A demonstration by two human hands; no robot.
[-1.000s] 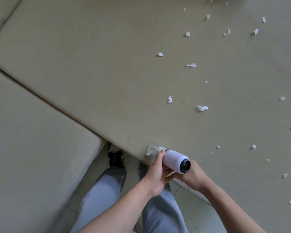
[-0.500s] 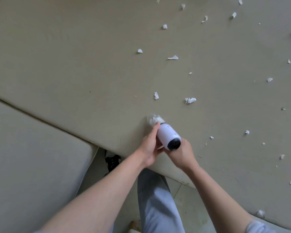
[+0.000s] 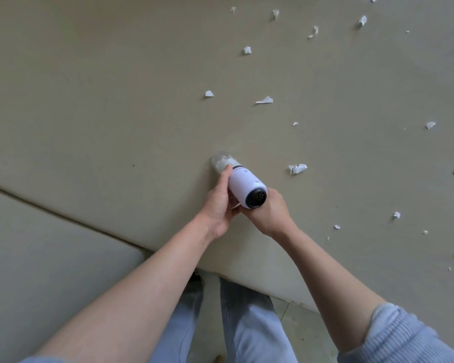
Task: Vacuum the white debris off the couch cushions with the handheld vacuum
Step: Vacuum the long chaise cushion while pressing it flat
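Both hands, left (image 3: 219, 203) and right (image 3: 269, 210), clasp the white handheld vacuum (image 3: 243, 186) near the cushion's (image 3: 116, 100) front edge, its clear nozzle packed with white debris (image 3: 297, 168) like that scattered alongside.

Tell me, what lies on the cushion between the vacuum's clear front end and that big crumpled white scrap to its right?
Nothing: in the head view, bare cushion separates the vacuum from the crumpled scrap.

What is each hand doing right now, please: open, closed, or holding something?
Left hand: closed on the handheld vacuum, fingers along its side.
Right hand: closed on the vacuum's rear end.
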